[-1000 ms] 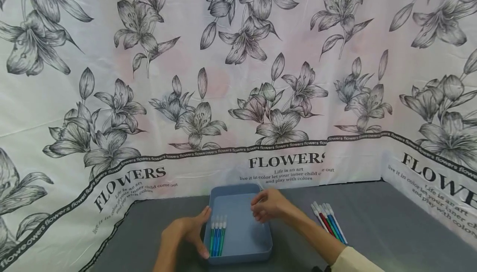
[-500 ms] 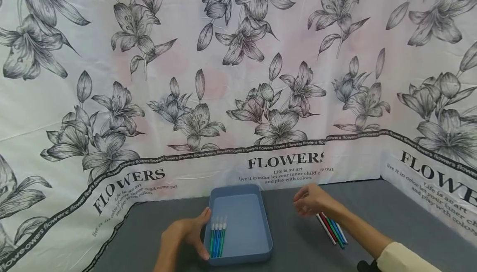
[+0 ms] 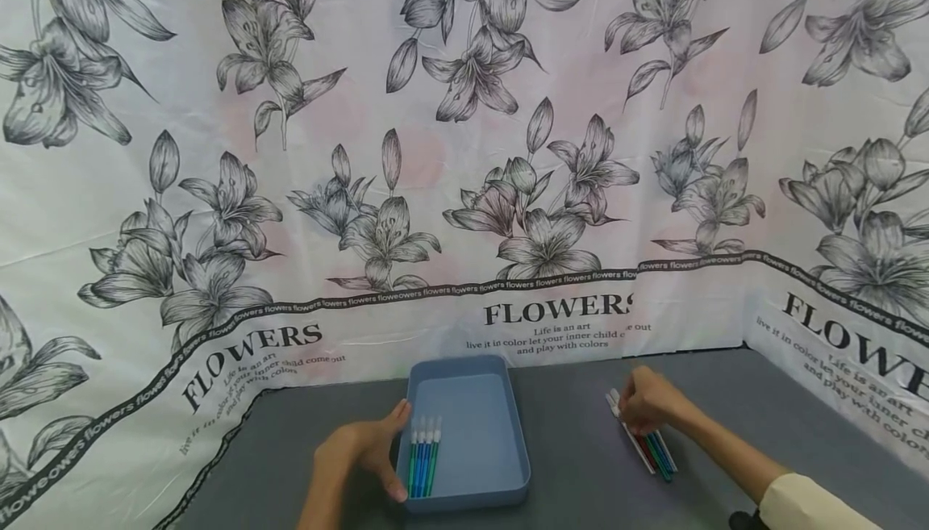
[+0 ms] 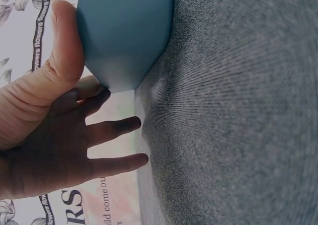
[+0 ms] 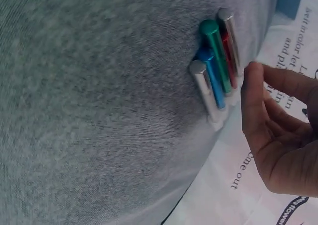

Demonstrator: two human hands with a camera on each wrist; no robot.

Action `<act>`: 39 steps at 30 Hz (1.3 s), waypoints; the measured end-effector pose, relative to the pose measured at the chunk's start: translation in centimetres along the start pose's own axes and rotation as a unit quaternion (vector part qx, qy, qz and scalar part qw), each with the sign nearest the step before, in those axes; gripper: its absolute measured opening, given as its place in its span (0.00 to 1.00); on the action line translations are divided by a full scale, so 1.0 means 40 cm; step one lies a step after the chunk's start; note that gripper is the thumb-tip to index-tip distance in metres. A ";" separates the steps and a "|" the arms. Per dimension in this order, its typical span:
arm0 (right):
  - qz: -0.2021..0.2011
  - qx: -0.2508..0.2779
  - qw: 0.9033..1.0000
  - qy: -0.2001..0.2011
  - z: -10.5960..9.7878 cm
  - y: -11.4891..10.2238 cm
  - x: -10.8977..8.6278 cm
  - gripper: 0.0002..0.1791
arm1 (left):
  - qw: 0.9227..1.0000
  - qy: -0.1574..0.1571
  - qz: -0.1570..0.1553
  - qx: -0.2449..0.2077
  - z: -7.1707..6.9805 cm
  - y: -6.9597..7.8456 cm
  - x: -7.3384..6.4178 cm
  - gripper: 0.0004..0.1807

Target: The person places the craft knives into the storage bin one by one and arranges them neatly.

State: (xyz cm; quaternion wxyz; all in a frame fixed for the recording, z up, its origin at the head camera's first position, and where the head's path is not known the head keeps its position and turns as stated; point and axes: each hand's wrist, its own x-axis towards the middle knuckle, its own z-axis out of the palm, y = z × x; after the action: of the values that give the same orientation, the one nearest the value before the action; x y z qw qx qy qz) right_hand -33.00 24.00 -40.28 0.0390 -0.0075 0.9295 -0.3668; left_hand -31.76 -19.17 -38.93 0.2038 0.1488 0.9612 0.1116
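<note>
A blue tray stands on the grey table, with several slim pen-shaped sticks in green and blue with whitish caps lying side by side along its left wall. My left hand rests against that wall. In the left wrist view its thumb lies along the tray's outside while other fingers spread straight beside it. To the right, my right hand is over the capped ends of a loose group of pen-shaped sticks, silver, red, green and blue. Its thumb and index fingertip come together close beside the caps, nothing visible between them.
A white cloth printed with flowers and lettering hangs behind and along the sides of the grey table. The tray's back rim stands close to the cloth. Table surface lies between the tray and the loose sticks.
My right hand has moved from over the tray's right side, across the table, to the loose sticks on the right. My left hand and the tray have stayed put.
</note>
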 end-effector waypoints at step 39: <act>-0.036 -0.054 0.998 0.025 0.052 -0.122 -0.022 0.02 | 1.000 0.000 -0.012 0.017 0.003 0.002 0.004 0.70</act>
State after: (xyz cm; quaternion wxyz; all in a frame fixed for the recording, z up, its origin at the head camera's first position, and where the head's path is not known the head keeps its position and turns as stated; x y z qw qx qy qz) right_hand -32.05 19.05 -38.38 0.0015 -0.0341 0.9476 -0.3177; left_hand -31.82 -19.03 -39.06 0.2028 0.1411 0.9645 0.0930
